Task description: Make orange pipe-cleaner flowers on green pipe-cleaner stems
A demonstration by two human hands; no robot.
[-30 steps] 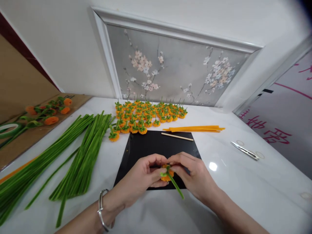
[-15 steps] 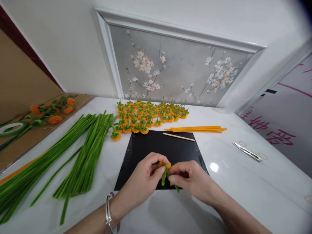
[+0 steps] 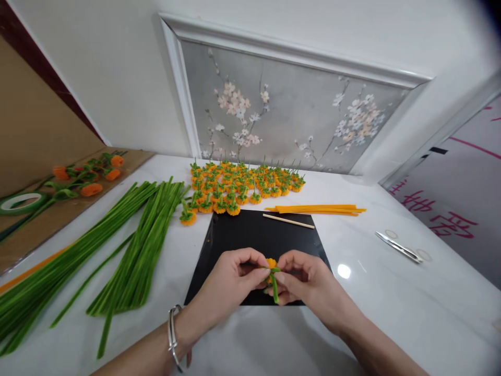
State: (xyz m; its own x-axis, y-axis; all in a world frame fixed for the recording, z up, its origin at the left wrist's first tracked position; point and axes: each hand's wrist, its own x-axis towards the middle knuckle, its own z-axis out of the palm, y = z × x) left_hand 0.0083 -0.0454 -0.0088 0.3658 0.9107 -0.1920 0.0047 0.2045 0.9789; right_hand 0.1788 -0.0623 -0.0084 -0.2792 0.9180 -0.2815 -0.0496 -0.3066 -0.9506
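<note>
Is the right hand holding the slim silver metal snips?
No, the right hand grips the small orange-and-green fuzzy flower, while the snips lie on the glossy white tabletop.

hands (image 3: 237, 279) pinch orange flower (image 3: 271, 263) over black mat (image 3: 242, 237); snips (image 3: 400, 247) right

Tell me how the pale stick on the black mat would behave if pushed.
The pale stick looks slim and straight, so it's probably stiff and light. Its seemingly rounded shape suggests a push may roll it. The black mat looks smooth, so sliding is possible too.
</note>
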